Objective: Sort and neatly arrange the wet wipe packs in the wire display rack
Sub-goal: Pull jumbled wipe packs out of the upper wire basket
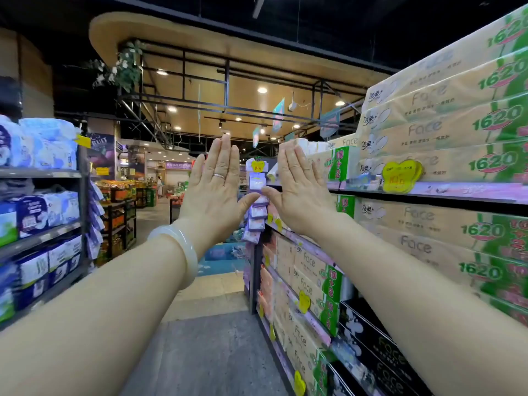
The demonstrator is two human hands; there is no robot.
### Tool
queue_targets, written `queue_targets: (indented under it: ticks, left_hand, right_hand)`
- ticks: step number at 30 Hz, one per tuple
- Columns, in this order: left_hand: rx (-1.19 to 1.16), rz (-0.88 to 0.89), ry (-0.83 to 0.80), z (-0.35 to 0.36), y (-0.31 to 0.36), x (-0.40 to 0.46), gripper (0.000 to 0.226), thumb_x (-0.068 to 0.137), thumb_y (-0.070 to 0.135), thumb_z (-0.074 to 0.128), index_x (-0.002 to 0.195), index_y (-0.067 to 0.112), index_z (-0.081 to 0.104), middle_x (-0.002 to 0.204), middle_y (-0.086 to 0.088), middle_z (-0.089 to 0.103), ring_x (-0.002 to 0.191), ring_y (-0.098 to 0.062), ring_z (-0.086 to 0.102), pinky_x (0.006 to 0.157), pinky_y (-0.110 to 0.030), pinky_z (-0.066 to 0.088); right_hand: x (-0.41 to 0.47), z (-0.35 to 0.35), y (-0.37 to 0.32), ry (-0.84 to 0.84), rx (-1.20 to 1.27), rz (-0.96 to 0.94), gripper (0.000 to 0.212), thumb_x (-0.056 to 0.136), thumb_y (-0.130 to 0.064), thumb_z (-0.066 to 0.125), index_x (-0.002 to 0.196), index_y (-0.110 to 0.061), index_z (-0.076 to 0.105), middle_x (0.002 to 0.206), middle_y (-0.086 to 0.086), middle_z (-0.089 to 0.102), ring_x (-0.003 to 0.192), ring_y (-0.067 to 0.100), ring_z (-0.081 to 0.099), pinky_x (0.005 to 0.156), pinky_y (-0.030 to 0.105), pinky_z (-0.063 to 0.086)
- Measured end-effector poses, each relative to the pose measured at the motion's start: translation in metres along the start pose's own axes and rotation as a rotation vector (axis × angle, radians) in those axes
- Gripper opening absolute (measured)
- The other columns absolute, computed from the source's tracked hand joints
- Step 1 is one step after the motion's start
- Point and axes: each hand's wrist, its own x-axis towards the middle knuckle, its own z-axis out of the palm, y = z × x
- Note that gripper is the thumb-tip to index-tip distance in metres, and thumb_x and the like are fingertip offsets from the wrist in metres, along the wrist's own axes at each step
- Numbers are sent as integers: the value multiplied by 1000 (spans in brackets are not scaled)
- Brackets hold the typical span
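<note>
Left hand (213, 181), right hand (297, 184) raised flat, fingers straight, holding nothing, thumbs nearly meeting. Open aisle floor (205, 352) between shelves (428, 194). Wipe packs (257, 207) hang behind in vertical strip.

Bare forearms; pale bangle (183, 254), silver ring (219, 176) on left hand (213, 190)

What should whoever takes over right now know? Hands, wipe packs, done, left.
Left hand: open, flat, held up, holding nothing.
Right hand: open, flat, holding nothing.
Small packs hang in a strip at the end of the right shelf, seen between the hands; whether they are the wet wipes is unclear.
Done: nothing visible.
Left: find the wire rack, not identifiable here, and sort everything.
</note>
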Motion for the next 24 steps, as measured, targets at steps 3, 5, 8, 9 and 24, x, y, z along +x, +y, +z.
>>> queue_targets:
  ticks: [3, 5, 8, 9, 24]
  left_hand:
    - [17, -13, -34, 25, -14, -4, 79, 76, 64, -7, 131, 12, -32, 138, -3, -41, 125, -15, -43, 111, -35, -20]
    - [32, -16, -36, 49, -24, -5, 78, 82, 63, 0, 131, 12, -32, 138, -4, -40, 124, -15, -43, 111, -34, -21]
    - [29, -24, -45, 87, -39, 0, 77, 89, 60, 12, 132, 13, -31, 138, -3, -39, 126, -15, -40, 109, -32, -22]
    - [32, -32, -56, 102, -44, 2, 77, 89, 60, 13, 132, 13, -30, 138, -3, -39, 126, -15, -40, 109, -31, -22]
    - [-6, -116, -275, 386, -119, 78, 77, 90, 60, 13, 131, 13, -30, 140, -2, -38, 136, -16, -31, 112, -33, -15]
  right_hand:
    - [10, 32, -4, -36, -32, -5, 73, 93, -55, 16, 145, -14, -13, 156, 2, -18, 143, 15, -19, 113, 37, -14]
    - [17, 59, -3, -43, -18, -6, 73, 92, -55, 16, 145, -13, -13, 156, 2, -18, 143, 15, -19, 112, 36, -15]
    - [32, 100, 1, -66, -16, -22, 73, 93, -54, 16, 145, -12, -13, 156, 3, -18, 143, 16, -19, 113, 38, -14]
    - [38, 117, 3, -84, -10, -27, 73, 93, -54, 16, 145, -12, -14, 156, 4, -18, 142, 16, -20, 114, 38, -14]
    - [176, 394, 59, -251, 93, -35, 72, 93, -54, 18, 145, -16, -13, 156, 1, -20, 142, 16, -20, 115, 40, -9]
